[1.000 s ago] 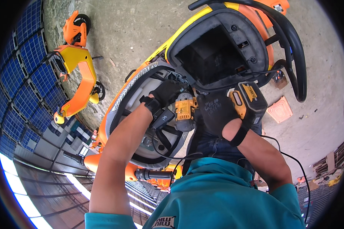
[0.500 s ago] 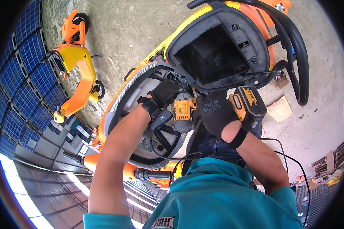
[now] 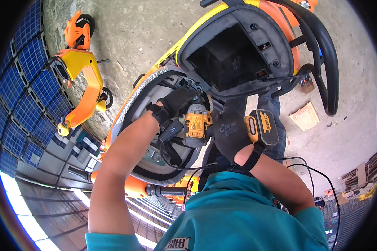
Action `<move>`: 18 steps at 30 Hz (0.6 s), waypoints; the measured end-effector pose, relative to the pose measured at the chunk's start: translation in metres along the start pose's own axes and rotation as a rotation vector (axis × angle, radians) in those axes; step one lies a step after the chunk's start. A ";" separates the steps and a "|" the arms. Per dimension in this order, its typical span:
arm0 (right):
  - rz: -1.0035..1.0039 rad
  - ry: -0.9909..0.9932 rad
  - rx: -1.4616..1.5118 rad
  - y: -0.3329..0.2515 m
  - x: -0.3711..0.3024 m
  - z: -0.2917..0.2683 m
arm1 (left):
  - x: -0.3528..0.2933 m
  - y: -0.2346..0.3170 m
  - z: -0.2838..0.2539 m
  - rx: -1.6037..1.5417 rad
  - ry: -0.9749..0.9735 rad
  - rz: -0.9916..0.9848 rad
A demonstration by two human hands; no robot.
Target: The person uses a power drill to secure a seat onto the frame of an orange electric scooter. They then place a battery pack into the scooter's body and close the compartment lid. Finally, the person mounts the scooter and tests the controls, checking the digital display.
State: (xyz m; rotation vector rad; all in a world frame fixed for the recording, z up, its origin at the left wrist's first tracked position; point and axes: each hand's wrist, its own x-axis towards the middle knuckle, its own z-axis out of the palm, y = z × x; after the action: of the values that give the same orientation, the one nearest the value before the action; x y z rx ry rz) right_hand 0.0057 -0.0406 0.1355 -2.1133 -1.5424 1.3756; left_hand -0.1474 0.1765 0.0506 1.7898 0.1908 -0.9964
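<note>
My right hand (image 3: 231,133), in a black glove, is wrapped round the grip of a yellow and black cordless impact driver (image 3: 196,124). The driver's battery (image 3: 269,129) sticks out to the right of that hand. The driver's nose points up at a metal hinge (image 3: 193,85) between an open scooter seat (image 3: 276,39) and the pale storage bin (image 3: 151,112). My left hand (image 3: 178,101), gloved in black too, is closed beside the nose at the hinge; its fingertips are partly hidden, and what they hold I cannot make out.
The seat's underside, with a dark square recess (image 3: 230,58), is tipped away from me. A black rear rail (image 3: 326,62) curves at the upper right. Another orange and yellow scooter (image 3: 84,79) stands at left. An orange panel (image 3: 304,117) lies on the floor. Black cables (image 3: 322,178) hang by my right arm.
Both hands and the driver appear slightly farther left in the picture, and the scooter has shifted left too. The driver stays at the hinge, with its battery turned a little.
</note>
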 end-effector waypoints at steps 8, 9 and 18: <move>0.044 -0.119 0.067 -0.010 0.004 -0.013 | 0.007 0.000 -0.010 0.041 -0.055 0.105; 0.040 -0.139 0.070 -0.011 0.003 -0.013 | 0.007 0.003 -0.013 0.085 -0.052 0.137; 0.042 -0.100 0.174 -0.010 -0.007 -0.002 | -0.009 0.036 -0.015 -0.112 0.003 -0.311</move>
State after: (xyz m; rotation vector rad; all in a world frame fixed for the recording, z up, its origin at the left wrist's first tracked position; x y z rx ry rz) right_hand 0.0010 -0.0409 0.1465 -2.0115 -1.3643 1.5897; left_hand -0.1254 0.1760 0.0842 1.6897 0.5293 -1.1761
